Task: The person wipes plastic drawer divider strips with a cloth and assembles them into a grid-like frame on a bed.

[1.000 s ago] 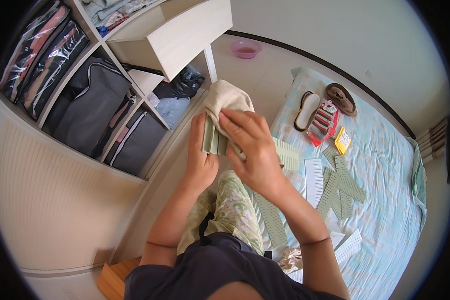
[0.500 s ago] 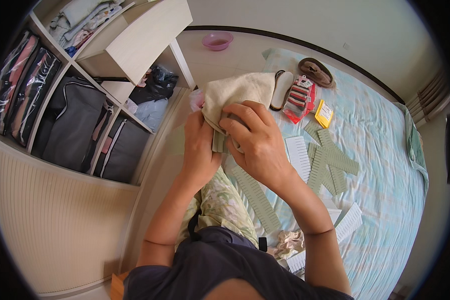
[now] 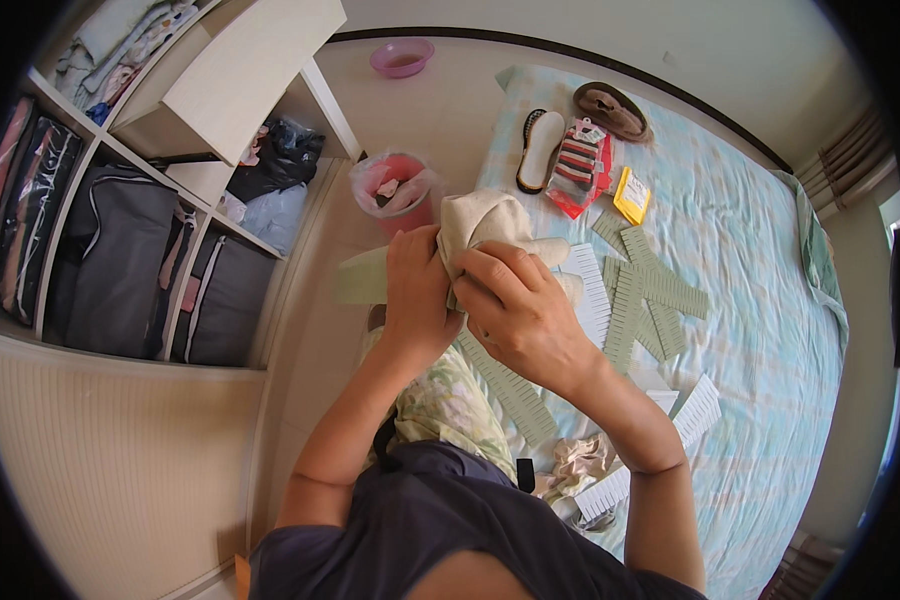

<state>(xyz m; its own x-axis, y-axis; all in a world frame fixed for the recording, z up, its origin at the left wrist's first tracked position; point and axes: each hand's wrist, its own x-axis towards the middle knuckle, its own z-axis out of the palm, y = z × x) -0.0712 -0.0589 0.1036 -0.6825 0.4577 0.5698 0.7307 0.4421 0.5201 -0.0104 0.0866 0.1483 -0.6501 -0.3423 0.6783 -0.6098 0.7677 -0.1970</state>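
Note:
A cream-coloured cloth is bunched between my two hands, in front of my body. My left hand is closed on its near left side. A pale green flat strip juts out to the left from behind that hand; whether the hand grips it too is hidden. With bent fingers, my right hand pinches the cloth from the right. Folds hide the fingertips of both hands. More green slotted strips lie on the bed to the right, some crossing each other.
The bed also holds a shoe insole, striped packaged socks, a yellow packet, a brown furry item and white slotted strips. A pink bin stands beyond my hands. An open drawer protrudes from the left-hand cabinet.
The cloth has gone from spread out and draped to gathered into a bunch, shifted slightly right. My right hand has moved a little lower. The pink bin has come into fuller view.

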